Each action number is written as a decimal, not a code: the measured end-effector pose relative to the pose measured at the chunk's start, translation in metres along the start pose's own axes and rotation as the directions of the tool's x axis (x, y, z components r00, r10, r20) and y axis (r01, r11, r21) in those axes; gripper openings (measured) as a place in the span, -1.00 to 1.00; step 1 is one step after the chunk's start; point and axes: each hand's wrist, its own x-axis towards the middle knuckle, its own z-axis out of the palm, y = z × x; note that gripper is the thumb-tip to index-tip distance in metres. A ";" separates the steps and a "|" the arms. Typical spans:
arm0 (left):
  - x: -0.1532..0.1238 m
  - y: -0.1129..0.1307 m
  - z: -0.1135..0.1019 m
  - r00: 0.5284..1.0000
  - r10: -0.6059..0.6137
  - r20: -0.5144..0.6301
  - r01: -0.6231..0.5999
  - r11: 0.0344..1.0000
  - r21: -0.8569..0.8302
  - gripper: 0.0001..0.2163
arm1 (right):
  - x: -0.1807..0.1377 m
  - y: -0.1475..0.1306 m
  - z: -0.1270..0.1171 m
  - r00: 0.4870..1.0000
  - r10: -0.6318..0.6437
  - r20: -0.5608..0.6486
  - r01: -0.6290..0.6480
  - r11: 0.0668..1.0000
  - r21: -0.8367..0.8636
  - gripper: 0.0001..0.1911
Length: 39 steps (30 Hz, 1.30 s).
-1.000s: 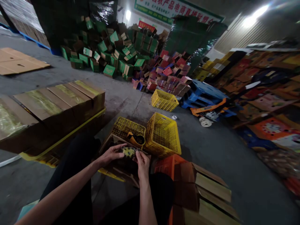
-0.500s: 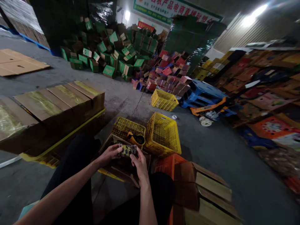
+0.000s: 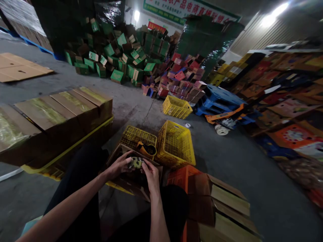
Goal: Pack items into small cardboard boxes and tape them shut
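A small yellow-green patterned object [image 3: 136, 162] is gripped between both hands just above an open brown cardboard box [image 3: 131, 183] in front of my knees. My left hand [image 3: 119, 165] curls round its left side. My right hand [image 3: 151, 174] pinches its right side with fingers closed. What the object is I cannot make out. Behind it an orange tape dispenser [image 3: 145, 149] lies on a low yellow crate [image 3: 137, 136].
A tall yellow crate [image 3: 175, 143] stands right of the box, another yellow crate [image 3: 176, 107] farther back. Flat carton stacks [image 3: 58, 112] on a yellow pallet lie left; an orange crate [image 3: 180, 176] and cartons [image 3: 227, 201] sit right. Piles of green boxes [image 3: 118, 57] and red boxes [image 3: 181, 79] fill the back.
The object has been turned between the fingers and now shows a smaller face. Both hands stay in the same spot over the box.
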 end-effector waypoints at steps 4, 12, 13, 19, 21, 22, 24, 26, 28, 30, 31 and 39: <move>-0.004 0.008 0.006 0.998 -0.006 0.057 0.008 1.000 -0.023 -0.32 | 0.001 0.003 -0.001 0.999 -0.019 -0.045 0.018 1.000 -0.016 -0.53; -0.005 0.009 0.007 0.987 0.006 0.162 -0.010 1.000 0.020 -0.29 | -0.001 0.000 -0.004 0.994 -0.004 -0.111 -0.009 0.994 -0.110 -0.53; -0.005 0.008 0.008 0.985 0.011 0.174 -0.016 1.000 0.026 -0.27 | -0.001 0.000 -0.004 0.993 -0.002 -0.114 -0.011 0.993 -0.116 -0.52; -0.003 0.003 0.007 0.988 0.019 0.152 -0.027 0.998 0.050 -0.32 | 0.000 0.001 -0.004 0.992 0.052 -0.111 -0.068 0.988 -0.137 -0.44; -0.002 0.001 0.004 0.992 0.015 0.127 -0.025 0.997 0.077 -0.35 | 0.001 0.001 -0.003 0.992 0.067 -0.111 -0.083 0.986 -0.146 -0.42; -0.001 0.001 0.003 0.993 0.016 0.116 -0.027 0.995 0.094 -0.36 | 0.001 0.001 -0.003 0.991 0.073 -0.113 -0.089 0.985 -0.146 -0.42; -0.001 0.000 0.001 0.994 0.028 0.101 -0.041 0.991 0.131 -0.38 | 0.001 0.001 -0.003 0.990 0.084 -0.115 -0.100 0.985 -0.140 -0.41; -0.001 0.000 0.000 0.994 0.045 0.103 -0.062 0.985 0.164 -0.41 | 0.000 0.000 -0.002 0.988 0.099 -0.116 -0.114 0.985 -0.131 -0.40; -0.001 0.001 0.001 0.991 0.063 0.118 -0.085 0.978 0.191 -0.44 | -0.001 -0.002 -0.002 0.988 0.107 -0.114 -0.121 0.985 -0.125 -0.40; -0.001 0.002 0.002 0.989 0.080 0.125 -0.106 0.971 0.216 -0.46 | -0.001 -0.004 -0.002 0.989 0.107 -0.106 -0.120 0.985 -0.126 -0.41; -0.001 0.002 0.002 0.988 0.088 0.126 -0.115 0.967 0.228 -0.46 | -0.002 -0.004 -0.001 0.989 0.107 -0.101 -0.120 0.984 -0.128 -0.41; 0.000 0.003 0.002 0.987 0.131 0.094 -0.152 0.949 0.275 -0.54 | -0.003 -0.003 -0.001 0.986 0.116 -0.116 -0.137 0.971 -0.196 -0.39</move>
